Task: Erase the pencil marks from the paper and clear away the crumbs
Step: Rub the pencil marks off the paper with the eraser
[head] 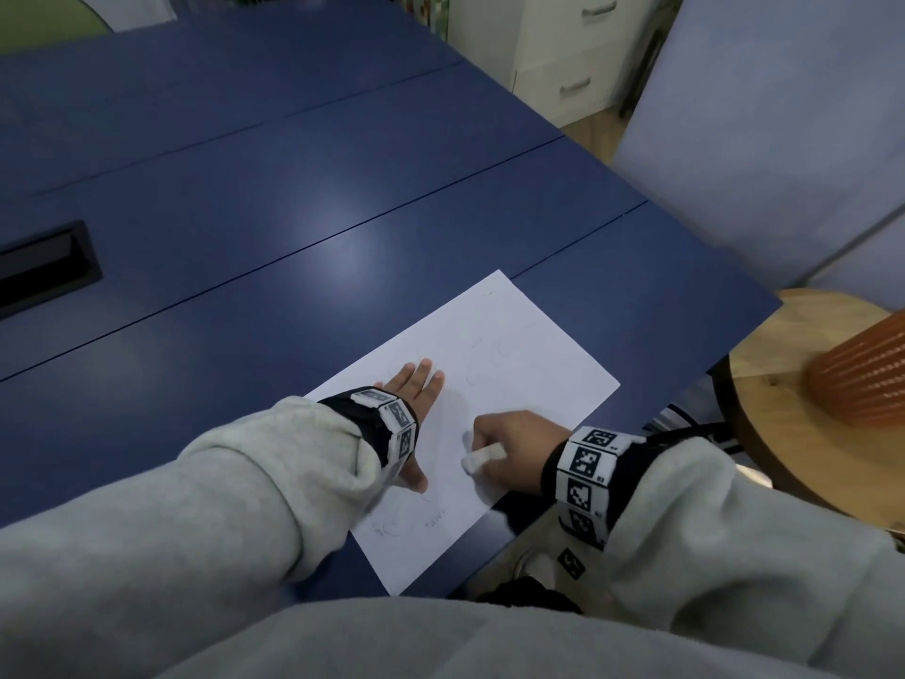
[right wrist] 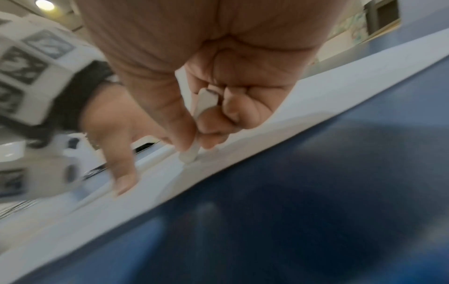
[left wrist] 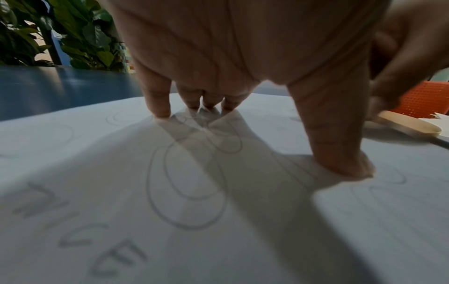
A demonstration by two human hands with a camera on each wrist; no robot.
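Note:
A white sheet of paper (head: 529, 365) lies at the near right corner of the blue table (head: 294, 188). Faint pencil ovals (left wrist: 189, 182) and letters (left wrist: 80, 234) cover the sheet (left wrist: 73, 153). My left hand (head: 411, 389) lies flat on the sheet, fingers spread and straight, thumb (left wrist: 340, 153) pressed down. My right hand (head: 509, 443) pinches a white eraser (head: 482, 455) between thumb and fingers, its tip (right wrist: 188, 155) touching the paper (right wrist: 145, 182) near the sheet's right edge. No crumbs are discernible.
A round wooden stool (head: 793, 433) with an orange ribbed object (head: 867, 374) stands right of the table. A black recessed slot (head: 44, 267) sits in the tabletop at the far left. A white drawer unit (head: 578, 56) stands beyond the table.

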